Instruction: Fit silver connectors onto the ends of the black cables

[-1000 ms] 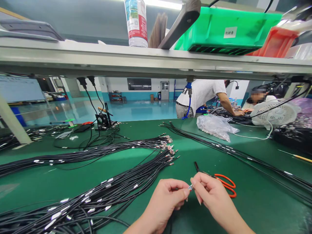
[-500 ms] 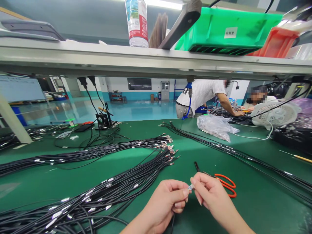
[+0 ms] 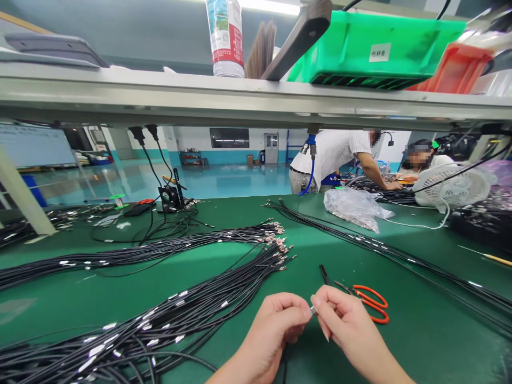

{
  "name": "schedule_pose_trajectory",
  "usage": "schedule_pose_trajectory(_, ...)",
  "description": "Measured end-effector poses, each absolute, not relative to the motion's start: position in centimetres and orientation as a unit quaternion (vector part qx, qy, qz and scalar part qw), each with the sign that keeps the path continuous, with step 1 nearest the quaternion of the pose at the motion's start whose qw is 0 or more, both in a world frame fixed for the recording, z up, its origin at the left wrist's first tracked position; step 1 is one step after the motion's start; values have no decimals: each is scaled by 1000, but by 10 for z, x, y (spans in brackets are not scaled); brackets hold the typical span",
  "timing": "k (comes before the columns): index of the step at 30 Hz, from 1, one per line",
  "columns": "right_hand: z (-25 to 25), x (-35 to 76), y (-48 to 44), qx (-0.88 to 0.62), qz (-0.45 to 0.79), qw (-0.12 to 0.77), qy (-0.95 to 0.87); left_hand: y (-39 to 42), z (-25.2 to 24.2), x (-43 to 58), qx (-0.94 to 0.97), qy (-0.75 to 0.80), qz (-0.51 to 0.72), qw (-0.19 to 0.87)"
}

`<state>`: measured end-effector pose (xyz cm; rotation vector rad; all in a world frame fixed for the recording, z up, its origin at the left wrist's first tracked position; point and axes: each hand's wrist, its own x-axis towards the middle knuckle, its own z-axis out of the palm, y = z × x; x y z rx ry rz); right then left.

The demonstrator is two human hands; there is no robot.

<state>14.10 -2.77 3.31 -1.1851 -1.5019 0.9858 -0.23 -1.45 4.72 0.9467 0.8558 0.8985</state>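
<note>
In the head view my left hand and my right hand meet above the green tabletop, both closed in a pinch. Between their fingertips is a small shiny connector, mostly covered. A black cable hangs below my left hand. Just beyond my right hand lie scissors with red-orange handles, partly hidden behind it. To the left, a bundle of black cables with white tags fans out, its metal-tipped ends pointing toward the middle. A second cable bundle lies behind it.
Thin black cables run across the right side, near a clear plastic bag and a white fan. A shelf spans overhead, carrying a green bin. Two people work at the far right.
My hands have shifted slightly, with the left fingers curling further out of sight. The connector stays between the fingertips at a slightly different angle.
</note>
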Motion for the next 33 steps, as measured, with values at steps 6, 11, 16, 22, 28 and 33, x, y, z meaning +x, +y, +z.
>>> schedule_pose_trajectory(6,32,142,-27,-493,387,467,-624,-15,48,-2,418,389,405,715)
schedule_pose_trajectory(11,34,141,-28,-493,386,468,-624,-15,48,-2,433,377,408,710)
schedule_pose_trajectory(16,35,141,-30,-496,379,464,-629,-14,46,-2,449,373,400,707)
schedule_pose_trajectory(22,36,140,-31,-499,379,466,-625,-13,41,-2,441,351,402,722)
schedule_pose_trajectory(28,36,141,-29,-498,392,475,-611,-13,38,-3,440,342,400,728)
schedule_pose_trajectory(33,37,142,-28,-495,407,480,-599,-12,38,-4,458,339,392,722)
